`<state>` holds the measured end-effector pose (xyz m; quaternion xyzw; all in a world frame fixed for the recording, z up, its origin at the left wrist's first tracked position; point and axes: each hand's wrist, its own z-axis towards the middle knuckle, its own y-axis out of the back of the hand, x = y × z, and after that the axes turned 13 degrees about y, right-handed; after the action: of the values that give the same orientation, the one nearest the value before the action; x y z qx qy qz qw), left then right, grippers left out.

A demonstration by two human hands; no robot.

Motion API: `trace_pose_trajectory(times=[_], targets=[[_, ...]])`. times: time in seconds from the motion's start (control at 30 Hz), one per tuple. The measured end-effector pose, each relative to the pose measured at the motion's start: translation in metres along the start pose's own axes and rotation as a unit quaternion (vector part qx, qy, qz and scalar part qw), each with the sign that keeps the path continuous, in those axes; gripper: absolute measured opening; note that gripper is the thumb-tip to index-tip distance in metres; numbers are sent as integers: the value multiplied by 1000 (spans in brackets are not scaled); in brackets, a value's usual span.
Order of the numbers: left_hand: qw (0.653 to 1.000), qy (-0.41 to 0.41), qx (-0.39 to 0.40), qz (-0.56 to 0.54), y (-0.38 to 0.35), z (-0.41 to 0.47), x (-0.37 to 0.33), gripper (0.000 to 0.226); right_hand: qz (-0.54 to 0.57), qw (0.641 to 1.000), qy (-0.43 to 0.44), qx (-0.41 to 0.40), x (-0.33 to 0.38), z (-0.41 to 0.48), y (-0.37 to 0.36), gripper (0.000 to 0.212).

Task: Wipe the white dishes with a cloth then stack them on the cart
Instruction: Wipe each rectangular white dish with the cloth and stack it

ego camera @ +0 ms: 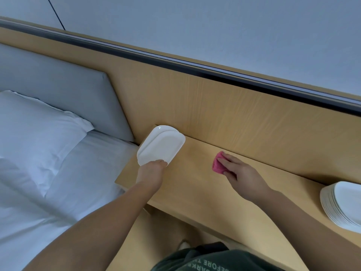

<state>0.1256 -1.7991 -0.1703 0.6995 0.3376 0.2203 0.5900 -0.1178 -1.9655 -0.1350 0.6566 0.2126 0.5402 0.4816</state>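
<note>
A dark green shirt (211, 259) fills the bottom edge, and both bare forearms reach out from it over a wooden shelf (195, 178) beside a bed. The left hand (154, 169) grips the near rim of a white dish (161, 144), probably to lift it for wiping. The dish lies at the shelf's far left end, its far side close to the wall panel (224, 106) and one long side at the edge over the bed. The right hand (240, 171) lies with fairly straight fingers pressed on a pink cloth (217, 163), keeping it ready on the shelf. Bare wood between the hands gives working room. A stack of dishes (343, 206) sits at the right end; no cart shows.
</note>
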Motion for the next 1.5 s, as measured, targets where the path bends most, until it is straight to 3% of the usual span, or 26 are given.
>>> trace_pose_trajectory(times=[0.67,0.83,1.17,1.5], targets=[[997,8,39,67,-32,23,-6,45,3,1000,-23,13,-8,1,-2,50],[997,-18,10,68,-29,23,-26,50,9,999,-40,-9,-16,-9,5,50],[982,-188,9,-2,-14,17,-149,46,1,982,-127,-140,-52,-95,41,51],[961,-275,32,-10,-33,-30,-308,41,2,946,-201,-255,-121,-221,95,48]])
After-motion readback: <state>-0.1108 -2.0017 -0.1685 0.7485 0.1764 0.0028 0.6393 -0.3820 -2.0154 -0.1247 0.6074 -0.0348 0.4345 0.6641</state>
